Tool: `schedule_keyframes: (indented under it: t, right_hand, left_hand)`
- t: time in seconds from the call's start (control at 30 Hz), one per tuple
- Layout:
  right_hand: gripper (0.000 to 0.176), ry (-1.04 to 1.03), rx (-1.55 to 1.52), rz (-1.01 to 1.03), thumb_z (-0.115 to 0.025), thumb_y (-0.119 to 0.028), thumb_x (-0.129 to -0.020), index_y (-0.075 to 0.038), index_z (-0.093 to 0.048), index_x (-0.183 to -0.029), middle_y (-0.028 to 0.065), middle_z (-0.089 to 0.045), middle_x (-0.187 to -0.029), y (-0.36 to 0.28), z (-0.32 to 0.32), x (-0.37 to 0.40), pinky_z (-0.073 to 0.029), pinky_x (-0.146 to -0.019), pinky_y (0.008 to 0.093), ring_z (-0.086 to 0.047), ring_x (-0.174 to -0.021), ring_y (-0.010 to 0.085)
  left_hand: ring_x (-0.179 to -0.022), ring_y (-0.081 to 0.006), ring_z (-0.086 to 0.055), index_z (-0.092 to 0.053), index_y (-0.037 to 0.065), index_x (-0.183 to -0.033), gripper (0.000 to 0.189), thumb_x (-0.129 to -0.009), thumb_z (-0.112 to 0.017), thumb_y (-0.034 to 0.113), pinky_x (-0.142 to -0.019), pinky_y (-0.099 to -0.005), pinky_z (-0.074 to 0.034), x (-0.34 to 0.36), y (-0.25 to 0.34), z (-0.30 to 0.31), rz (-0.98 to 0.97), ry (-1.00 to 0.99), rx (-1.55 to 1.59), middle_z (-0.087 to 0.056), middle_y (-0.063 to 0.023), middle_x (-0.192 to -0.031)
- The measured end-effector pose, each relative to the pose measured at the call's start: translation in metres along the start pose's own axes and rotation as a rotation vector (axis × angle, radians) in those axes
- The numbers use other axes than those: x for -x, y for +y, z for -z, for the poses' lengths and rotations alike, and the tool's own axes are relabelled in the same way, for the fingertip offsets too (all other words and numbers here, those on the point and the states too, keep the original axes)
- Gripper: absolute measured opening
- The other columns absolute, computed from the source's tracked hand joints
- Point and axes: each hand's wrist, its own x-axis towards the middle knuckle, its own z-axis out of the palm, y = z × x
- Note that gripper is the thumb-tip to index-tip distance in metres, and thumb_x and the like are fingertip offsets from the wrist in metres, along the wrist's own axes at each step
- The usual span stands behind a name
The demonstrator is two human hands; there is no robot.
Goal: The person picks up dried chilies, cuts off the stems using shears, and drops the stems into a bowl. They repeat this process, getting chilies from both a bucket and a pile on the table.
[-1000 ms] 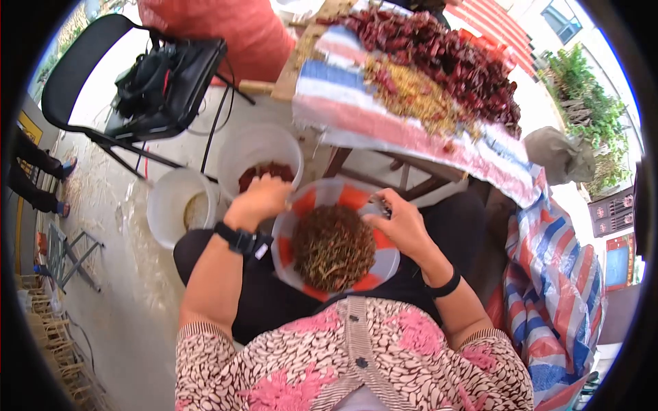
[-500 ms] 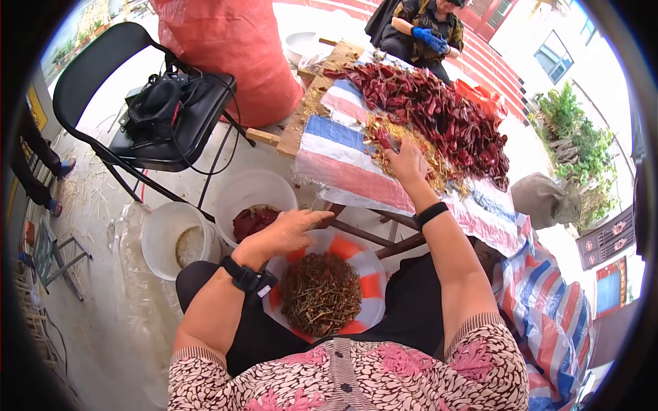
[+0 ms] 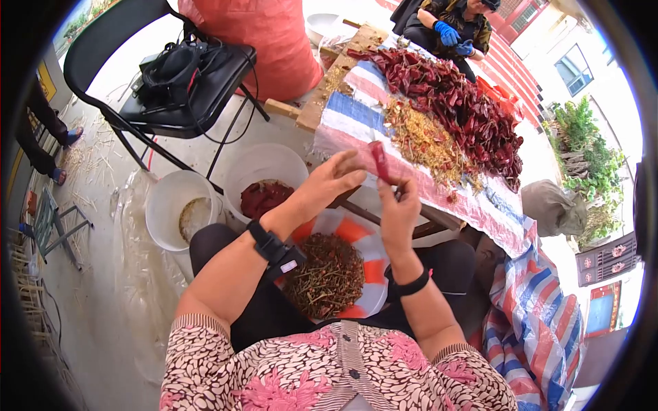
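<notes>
My right hand (image 3: 399,209) pinches a dried red chili pepper (image 3: 379,162), which points up from its fingertips. Close by on the left, my left hand (image 3: 323,186) has its fingers stretched out and apart, holding nothing. Below both hands, a bowl with orange and white sections (image 3: 373,264) sits between my knees, heaped with chili stems (image 3: 325,277). Past my left wrist stands a white bucket (image 3: 264,161) with red chili pieces (image 3: 264,198) at its bottom. On the table ahead lie a pile of dried chilies (image 3: 456,103) and a patch of yellowish seeds (image 3: 425,137).
A second white bucket (image 3: 168,216) stands at left. Behind it are a black folding chair (image 3: 226,65) with cables and a bag on it, and a big red sack (image 3: 264,41). Across the striped-sheet table (image 3: 353,113) sits a person in blue gloves (image 3: 449,34).
My right hand has come back from the seed patch on the table with a chili in its fingers. My left hand has risen and moved right towards it. The view has shifted slightly.
</notes>
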Motion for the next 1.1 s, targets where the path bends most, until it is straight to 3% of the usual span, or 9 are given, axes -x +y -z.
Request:
schedule_keyframes:
  t: [0.1, 0.23, 0.37, 0.47, 0.57, 0.7, 0.8, 0.93, 1.1]
  right_hand:
    - [0.011, -0.080, -0.097, 0.070, -0.066, -0.006, -0.086, -0.003, -0.056, -0.091, -0.0028, -0.056, -0.081, 0.010, -0.013, 0.031, -0.042, -0.063, 0.0196, -0.048, -0.070, 0.0033]
    - [0.019, -0.170, -0.272, -0.184, -0.066, -0.012, -0.088, -0.001, -0.060, -0.102, -0.0008, -0.056, -0.095, -0.011, 0.007, 0.036, -0.043, -0.069, 0.0204, -0.051, -0.080, 0.0065]
    - [0.022, -0.176, -0.257, -0.066, -0.067, -0.011, -0.087, -0.001, -0.062, -0.106, 0.0011, -0.056, -0.096, -0.029, 0.008, 0.020, -0.042, -0.076, 0.0223, -0.051, -0.088, 0.0087]
    - [0.018, -0.251, 0.023, 0.247, -0.069, -0.006, -0.084, 0.000, -0.064, -0.100, 0.0036, -0.057, -0.095, -0.027, -0.003, 0.015, -0.043, -0.077, 0.0229, -0.053, -0.086, 0.0120]
    - [0.017, -0.195, 0.115, 0.389, -0.070, -0.001, -0.079, -0.004, -0.064, -0.095, 0.0063, -0.059, -0.096, -0.030, -0.008, 0.022, -0.048, -0.071, 0.0274, -0.058, -0.080, 0.0166]
    - [0.016, -0.199, 0.352, 0.667, -0.068, -0.001, -0.081, -0.007, -0.062, -0.096, 0.0057, -0.063, -0.095, -0.022, -0.006, 0.024, -0.049, -0.064, 0.0295, -0.061, -0.072, 0.0176]
    - [0.014, -0.187, 0.190, 0.421, -0.065, -0.003, -0.085, -0.007, -0.060, -0.098, 0.0064, -0.065, -0.091, -0.010, -0.007, 0.027, -0.049, -0.063, 0.0280, -0.061, -0.070, 0.0148]
    - [0.012, -0.222, -0.216, -0.116, -0.060, -0.013, -0.093, -0.002, -0.057, -0.095, 0.0033, -0.062, -0.081, -0.027, -0.001, 0.035, -0.043, -0.057, 0.0232, -0.054, -0.064, 0.0105]
    - [0.014, -0.335, -0.602, -0.471, -0.061, -0.017, -0.093, -0.003, -0.058, -0.093, -0.0016, -0.050, -0.066, -0.035, 0.009, 0.037, -0.032, -0.040, 0.0217, -0.035, -0.043, 0.0035]
  left_hand:
    - [-0.109, -0.0166, -0.056, -0.041, -0.001, -0.133, 0.049, -0.094, -0.058, 0.022, -0.091, -0.0283, -0.045, -0.001, -0.001, 0.000, 0.010, -0.072, 0.059, -0.059, -0.0093, -0.118]
    - [-0.090, -0.0117, -0.059, -0.052, 0.001, -0.122, 0.032, -0.093, -0.059, 0.013, -0.081, -0.0254, -0.048, 0.006, 0.003, -0.004, -0.042, -0.024, -0.154, -0.063, -0.0063, -0.103]
    - [-0.074, -0.0073, -0.055, -0.057, 0.003, -0.117, 0.027, -0.091, -0.061, 0.009, -0.067, -0.0235, -0.048, 0.011, -0.002, 0.000, -0.005, -0.078, -0.254, -0.061, -0.0019, -0.088]
    - [-0.068, -0.0050, -0.051, -0.058, 0.002, -0.114, 0.024, -0.090, -0.060, 0.008, -0.059, -0.0210, -0.044, 0.016, -0.002, 0.001, 0.008, -0.085, -0.260, -0.056, 0.0009, -0.082]
    - [-0.064, -0.0041, -0.047, -0.058, 0.003, -0.109, 0.019, -0.091, -0.059, 0.007, -0.055, -0.0194, -0.041, 0.018, -0.009, 0.001, -0.090, -0.014, -0.438, -0.054, 0.0024, -0.076]
    - [-0.058, -0.0037, -0.043, -0.058, 0.004, -0.106, 0.014, -0.093, -0.055, 0.008, -0.051, -0.0190, -0.037, 0.024, -0.012, -0.004, 0.020, -0.063, -0.326, -0.049, 0.0037, -0.069]
    - [-0.057, -0.0034, -0.041, -0.058, 0.005, -0.106, 0.014, -0.095, -0.054, 0.012, -0.050, -0.0191, -0.036, 0.028, -0.014, -0.002, 0.138, -0.162, -0.236, -0.048, 0.0043, -0.067]
    - [-0.059, -0.0024, -0.041, -0.058, 0.004, -0.104, 0.016, -0.097, -0.053, 0.017, -0.052, -0.0190, -0.035, 0.031, 0.003, -0.001, 0.165, -0.286, -0.291, -0.048, 0.0047, -0.068]
    - [-0.068, -0.0033, -0.042, -0.058, 0.002, -0.106, 0.019, -0.095, -0.056, 0.018, -0.062, -0.0202, -0.039, 0.034, 0.003, 0.007, 0.169, -0.343, -0.431, -0.053, 0.0048, -0.075]
